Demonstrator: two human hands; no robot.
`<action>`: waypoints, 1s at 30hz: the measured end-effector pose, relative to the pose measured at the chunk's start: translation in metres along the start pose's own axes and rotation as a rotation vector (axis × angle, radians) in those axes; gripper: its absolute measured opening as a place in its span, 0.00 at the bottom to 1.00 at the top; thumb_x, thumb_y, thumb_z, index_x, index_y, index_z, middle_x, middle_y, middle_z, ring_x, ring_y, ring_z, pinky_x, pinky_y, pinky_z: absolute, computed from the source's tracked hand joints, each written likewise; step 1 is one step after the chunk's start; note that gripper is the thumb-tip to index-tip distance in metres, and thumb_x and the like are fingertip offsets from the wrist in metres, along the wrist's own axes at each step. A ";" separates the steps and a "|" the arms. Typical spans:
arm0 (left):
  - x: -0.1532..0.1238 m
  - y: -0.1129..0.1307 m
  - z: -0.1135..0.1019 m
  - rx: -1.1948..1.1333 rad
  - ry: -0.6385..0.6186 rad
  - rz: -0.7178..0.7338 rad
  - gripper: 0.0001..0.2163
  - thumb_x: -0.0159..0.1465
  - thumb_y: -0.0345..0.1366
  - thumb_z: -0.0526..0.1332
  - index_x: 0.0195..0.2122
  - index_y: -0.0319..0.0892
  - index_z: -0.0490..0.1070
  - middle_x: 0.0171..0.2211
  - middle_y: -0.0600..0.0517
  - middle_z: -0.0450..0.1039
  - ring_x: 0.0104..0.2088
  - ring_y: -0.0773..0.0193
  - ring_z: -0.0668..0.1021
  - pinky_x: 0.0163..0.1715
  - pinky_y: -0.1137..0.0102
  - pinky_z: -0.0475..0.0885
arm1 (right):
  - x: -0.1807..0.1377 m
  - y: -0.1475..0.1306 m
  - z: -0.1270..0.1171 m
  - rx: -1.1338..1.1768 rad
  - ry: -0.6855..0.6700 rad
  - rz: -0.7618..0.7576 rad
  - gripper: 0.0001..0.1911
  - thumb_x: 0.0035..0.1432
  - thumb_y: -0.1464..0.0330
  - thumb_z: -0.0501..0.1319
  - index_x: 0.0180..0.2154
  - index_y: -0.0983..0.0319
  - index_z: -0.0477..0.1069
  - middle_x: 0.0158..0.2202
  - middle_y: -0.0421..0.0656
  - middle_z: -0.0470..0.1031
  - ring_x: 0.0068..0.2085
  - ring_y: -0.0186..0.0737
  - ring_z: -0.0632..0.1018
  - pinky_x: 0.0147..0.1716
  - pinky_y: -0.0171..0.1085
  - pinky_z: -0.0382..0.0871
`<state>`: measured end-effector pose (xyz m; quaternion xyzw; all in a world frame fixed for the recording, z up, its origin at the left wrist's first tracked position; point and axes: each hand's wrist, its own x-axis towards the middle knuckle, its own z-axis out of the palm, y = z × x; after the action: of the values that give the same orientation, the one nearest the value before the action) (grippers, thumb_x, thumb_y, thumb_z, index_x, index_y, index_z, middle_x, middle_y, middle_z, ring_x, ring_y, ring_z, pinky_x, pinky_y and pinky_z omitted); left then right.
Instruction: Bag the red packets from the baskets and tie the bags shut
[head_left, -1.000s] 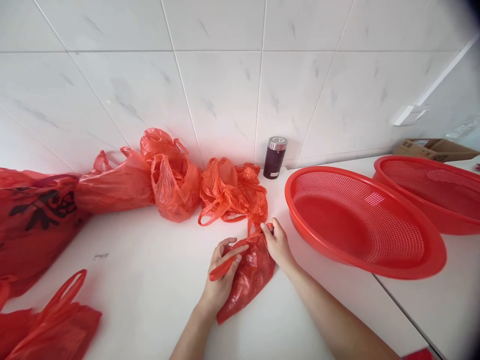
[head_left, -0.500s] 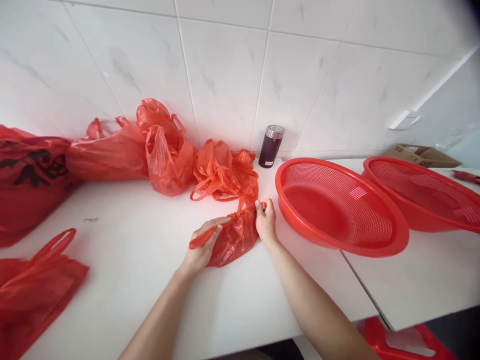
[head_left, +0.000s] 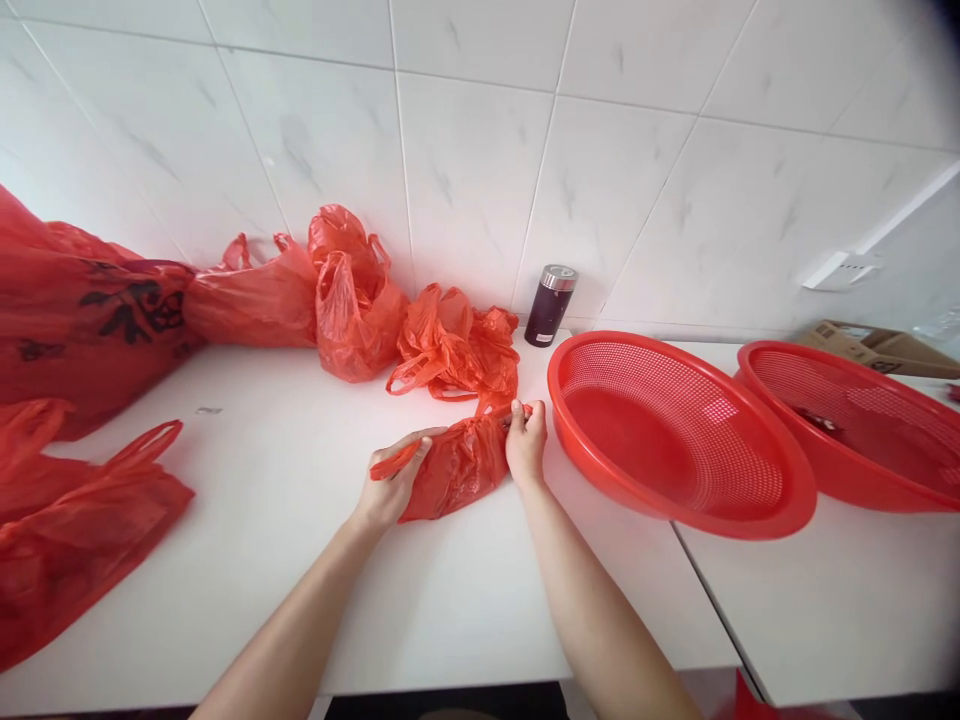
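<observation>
A small red plastic bag (head_left: 459, 466) lies on the white counter (head_left: 300, 560) between my hands. My left hand (head_left: 390, 482) pinches one handle of the bag at its left end, fingers closed. On the right, my right hand (head_left: 526, 448) is closed round the other handle. The bag is stretched flat between the two hands. It holds something bulky that I cannot make out.
More red plastic bags (head_left: 450, 345) are heaped along the tiled wall, with a large printed one (head_left: 82, 320) at the left and another (head_left: 82, 520) near the front edge. A dark jar (head_left: 550, 305) stands by the wall. Two red mesh baskets (head_left: 675, 430) (head_left: 862, 420) sit to the right, a cardboard box (head_left: 877, 345) behind.
Both hands keep hold of the bag's handles and have pulled them apart, flattening the bag. The view has tilted and shifted, showing more of the counter's front edge.
</observation>
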<state>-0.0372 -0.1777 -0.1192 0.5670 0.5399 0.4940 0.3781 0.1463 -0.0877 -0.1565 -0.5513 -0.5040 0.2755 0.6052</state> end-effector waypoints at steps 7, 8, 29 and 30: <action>-0.001 0.002 0.000 0.036 0.050 -0.008 0.20 0.66 0.49 0.54 0.50 0.45 0.75 0.43 0.50 0.79 0.38 0.61 0.79 0.38 0.71 0.73 | -0.001 -0.001 0.000 0.027 0.011 0.001 0.14 0.64 0.55 0.50 0.31 0.56 0.50 0.23 0.36 0.68 0.26 0.39 0.72 0.31 0.37 0.64; -0.001 0.003 0.001 0.037 0.059 -0.007 0.19 0.66 0.49 0.54 0.50 0.45 0.76 0.43 0.50 0.79 0.38 0.60 0.79 0.39 0.70 0.73 | -0.001 -0.001 0.000 0.025 0.012 0.002 0.15 0.64 0.55 0.50 0.31 0.56 0.50 0.22 0.36 0.68 0.26 0.39 0.72 0.31 0.37 0.64; -0.003 0.045 -0.035 0.104 0.766 0.373 0.17 0.67 0.41 0.54 0.57 0.48 0.62 0.51 0.47 0.68 0.51 0.59 0.73 0.54 0.61 0.67 | -0.009 -0.010 0.003 0.021 0.016 -0.046 0.17 0.64 0.53 0.51 0.31 0.57 0.52 0.26 0.35 0.62 0.27 0.35 0.66 0.29 0.35 0.61; -0.004 0.056 -0.034 0.189 0.757 0.426 0.15 0.67 0.40 0.55 0.54 0.48 0.64 0.49 0.48 0.69 0.50 0.59 0.73 0.54 0.62 0.67 | -0.009 -0.011 0.003 0.022 0.015 -0.043 0.17 0.64 0.53 0.51 0.31 0.57 0.52 0.26 0.35 0.62 0.27 0.35 0.66 0.29 0.35 0.61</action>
<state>-0.0566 -0.1923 -0.0578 0.4769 0.5543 0.6820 -0.0100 0.1381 -0.0978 -0.1491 -0.5355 -0.5082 0.2638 0.6208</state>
